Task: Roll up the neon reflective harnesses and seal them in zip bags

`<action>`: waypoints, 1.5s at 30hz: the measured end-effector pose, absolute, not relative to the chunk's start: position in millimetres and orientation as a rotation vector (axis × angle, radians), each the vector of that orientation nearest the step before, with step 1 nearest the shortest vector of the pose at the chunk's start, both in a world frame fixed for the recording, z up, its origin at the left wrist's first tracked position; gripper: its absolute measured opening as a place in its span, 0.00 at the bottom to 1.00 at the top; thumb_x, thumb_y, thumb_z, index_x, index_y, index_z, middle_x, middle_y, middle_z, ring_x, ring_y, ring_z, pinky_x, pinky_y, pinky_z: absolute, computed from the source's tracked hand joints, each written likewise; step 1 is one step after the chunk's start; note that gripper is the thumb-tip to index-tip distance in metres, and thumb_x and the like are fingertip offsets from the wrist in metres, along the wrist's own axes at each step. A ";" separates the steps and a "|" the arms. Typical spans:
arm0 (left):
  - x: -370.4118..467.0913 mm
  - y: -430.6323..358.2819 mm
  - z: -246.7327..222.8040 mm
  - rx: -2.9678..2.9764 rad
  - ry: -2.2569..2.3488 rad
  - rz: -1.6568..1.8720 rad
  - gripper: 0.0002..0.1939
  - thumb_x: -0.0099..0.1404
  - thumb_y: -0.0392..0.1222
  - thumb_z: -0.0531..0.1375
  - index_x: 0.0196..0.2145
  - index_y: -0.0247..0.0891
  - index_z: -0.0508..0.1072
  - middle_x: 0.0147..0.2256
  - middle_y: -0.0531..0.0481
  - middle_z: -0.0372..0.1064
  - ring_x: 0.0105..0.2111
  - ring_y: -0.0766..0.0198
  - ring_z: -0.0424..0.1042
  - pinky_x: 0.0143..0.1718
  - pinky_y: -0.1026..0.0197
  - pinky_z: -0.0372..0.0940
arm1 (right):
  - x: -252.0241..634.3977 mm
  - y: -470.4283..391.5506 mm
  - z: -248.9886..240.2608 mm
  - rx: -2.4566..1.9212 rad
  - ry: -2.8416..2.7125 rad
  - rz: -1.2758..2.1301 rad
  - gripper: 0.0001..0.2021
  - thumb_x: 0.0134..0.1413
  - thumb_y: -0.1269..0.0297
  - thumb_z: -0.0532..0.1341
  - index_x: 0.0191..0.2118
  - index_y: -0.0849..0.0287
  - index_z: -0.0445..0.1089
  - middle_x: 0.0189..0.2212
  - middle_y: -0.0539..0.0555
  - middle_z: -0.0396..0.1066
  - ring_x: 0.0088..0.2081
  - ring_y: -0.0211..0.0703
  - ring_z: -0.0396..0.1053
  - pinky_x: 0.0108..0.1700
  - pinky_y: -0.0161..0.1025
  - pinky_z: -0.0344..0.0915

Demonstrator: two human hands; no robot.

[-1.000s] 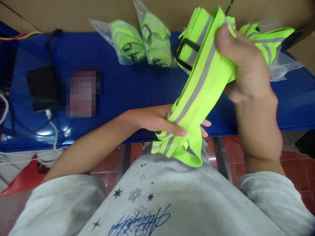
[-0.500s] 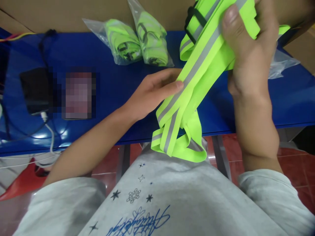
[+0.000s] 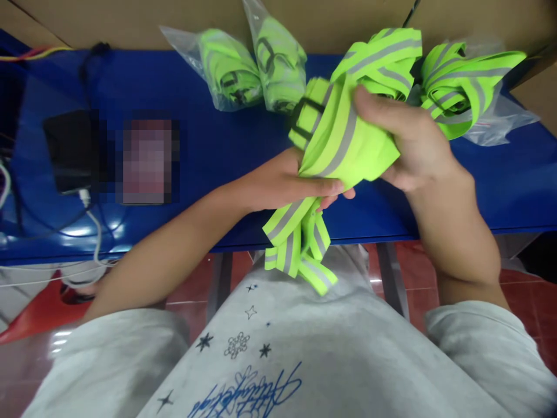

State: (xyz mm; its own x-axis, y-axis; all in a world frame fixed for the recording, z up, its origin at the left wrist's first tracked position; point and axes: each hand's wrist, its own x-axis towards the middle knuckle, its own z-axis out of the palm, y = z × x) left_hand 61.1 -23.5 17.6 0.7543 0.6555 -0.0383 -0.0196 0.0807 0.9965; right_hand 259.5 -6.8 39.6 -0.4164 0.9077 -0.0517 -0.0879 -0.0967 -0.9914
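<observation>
A neon yellow-green strap bundle (image 3: 343,139) with grey stripes and a black buckle is gathered between my hands over the table's front edge. My left hand (image 3: 300,183) wraps round its lower part, thumb on top, with strap loops hanging below. Closed on the bundle's right side is my right hand (image 3: 409,136), thumb on top and other fingers mostly hidden. Just behind lies another folded strap bundle (image 3: 383,61), partly covered. A third strap bundle (image 3: 452,87) rests at the right, on or beside a clear plastic bag (image 3: 500,125).
Two bagged strap bundles (image 3: 230,69) (image 3: 281,67) lie at the back of the blue table (image 3: 209,139). To the left are a black box-shaped device (image 3: 69,151) with a white cable, and a blurred rectangular item (image 3: 147,161). Cardboard (image 3: 348,23) stands behind.
The held bundle has come down and left, more tightly gathered. My right hand has lowered, and my left hand has closed further round the straps. The bundles behind now show more fully.
</observation>
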 end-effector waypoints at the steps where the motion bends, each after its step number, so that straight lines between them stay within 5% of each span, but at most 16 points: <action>1: 59.6 -21.3 17.6 1.461 0.568 0.549 0.17 0.65 0.54 0.70 0.37 0.36 0.81 0.29 0.48 0.77 0.33 0.60 0.78 0.37 0.60 0.76 | 260.5 -4.3 36.8 -0.964 -1.403 1.756 0.23 0.58 0.39 0.66 0.38 0.57 0.75 0.35 0.56 0.78 0.32 0.49 0.75 0.35 0.46 0.76; 4: 58.0 -18.0 15.4 1.531 0.638 0.606 0.16 0.66 0.53 0.69 0.34 0.36 0.80 0.29 0.49 0.77 0.32 0.61 0.77 0.37 0.61 0.75 | 260.4 1.3 26.6 -1.023 -1.425 1.783 0.27 0.55 0.33 0.64 0.38 0.55 0.77 0.33 0.55 0.79 0.30 0.49 0.75 0.32 0.46 0.75; 8: 59.1 -19.5 15.3 1.499 0.675 0.628 0.16 0.65 0.53 0.69 0.31 0.37 0.78 0.27 0.49 0.75 0.30 0.60 0.77 0.38 0.58 0.76 | 258.3 1.4 17.6 -1.082 -1.621 1.135 0.20 0.60 0.40 0.67 0.42 0.52 0.79 0.44 0.53 0.78 0.47 0.48 0.75 0.46 0.43 0.75; 10: 59.2 -20.3 17.2 1.454 0.665 0.610 0.15 0.65 0.52 0.70 0.35 0.36 0.79 0.28 0.49 0.76 0.30 0.59 0.78 0.38 0.57 0.77 | 258.3 -2.4 19.6 -1.078 -1.687 0.876 0.19 0.61 0.42 0.67 0.47 0.50 0.77 0.45 0.52 0.76 0.47 0.46 0.74 0.48 0.43 0.73; 14: 57.3 -18.7 18.0 1.373 0.685 0.604 0.17 0.65 0.52 0.70 0.40 0.34 0.80 0.32 0.47 0.79 0.34 0.56 0.81 0.40 0.54 0.79 | 259.6 -13.0 30.9 -1.038 -1.946 0.829 0.21 0.72 0.42 0.54 0.49 0.49 0.77 0.43 0.53 0.78 0.44 0.48 0.75 0.48 0.46 0.71; 19: 53.5 -15.2 12.7 1.311 0.553 0.500 0.16 0.59 0.47 0.74 0.42 0.36 0.82 0.40 0.44 0.83 0.50 0.48 0.82 0.52 0.51 0.78 | 260.2 -16.9 33.1 -1.051 -2.141 0.807 0.24 0.57 0.45 0.71 0.55 0.51 0.76 0.46 0.52 0.79 0.45 0.52 0.76 0.49 0.46 0.71; 25: 55.2 -23.4 17.1 1.064 0.458 0.358 0.22 0.61 0.42 0.72 0.52 0.36 0.80 0.50 0.40 0.82 0.51 0.45 0.82 0.53 0.48 0.78 | 263.1 -20.0 42.7 -1.079 -1.901 0.703 0.12 0.61 0.48 0.68 0.45 0.46 0.79 0.37 0.48 0.78 0.38 0.48 0.73 0.45 0.46 0.70; 29: 56.7 -27.2 18.1 1.071 0.473 0.310 0.28 0.59 0.44 0.74 0.56 0.39 0.78 0.45 0.43 0.83 0.45 0.49 0.83 0.49 0.50 0.79 | 263.5 -19.4 47.6 -1.020 -1.625 0.838 0.09 0.56 0.50 0.73 0.36 0.48 0.81 0.31 0.47 0.75 0.33 0.44 0.71 0.37 0.43 0.67; 32: 56.8 -22.5 15.8 1.266 0.650 0.424 0.30 0.54 0.47 0.77 0.53 0.38 0.79 0.46 0.45 0.82 0.50 0.46 0.81 0.52 0.49 0.76 | 264.0 -12.1 41.7 -0.908 -1.413 1.167 0.10 0.53 0.50 0.74 0.36 0.48 0.82 0.34 0.46 0.78 0.35 0.43 0.76 0.39 0.41 0.72; 37: 56.6 -13.6 10.9 1.563 0.735 0.871 0.45 0.55 0.50 0.77 0.66 0.41 0.65 0.59 0.43 0.72 0.71 0.44 0.59 0.69 0.48 0.59 | 264.5 5.0 30.3 -0.911 -1.387 1.687 0.18 0.51 0.41 0.71 0.36 0.50 0.79 0.37 0.51 0.80 0.45 0.53 0.79 0.49 0.50 0.78; 40: 56.1 -11.9 8.8 1.701 0.707 1.042 0.57 0.48 0.51 0.80 0.70 0.46 0.58 0.69 0.42 0.60 0.74 0.44 0.49 0.73 0.51 0.51 | 260.4 6.1 26.5 -0.908 -1.392 1.825 0.19 0.50 0.40 0.71 0.36 0.50 0.77 0.36 0.51 0.80 0.45 0.53 0.79 0.49 0.50 0.78; 45: 54.8 -5.4 2.7 1.718 0.624 1.194 0.48 0.44 0.58 0.81 0.59 0.48 0.68 0.63 0.48 0.62 0.64 0.47 0.63 0.66 0.53 0.60 | 253.4 -4.1 23.0 -1.020 -1.288 1.646 0.17 0.55 0.43 0.70 0.38 0.51 0.74 0.39 0.50 0.78 0.43 0.48 0.77 0.47 0.45 0.77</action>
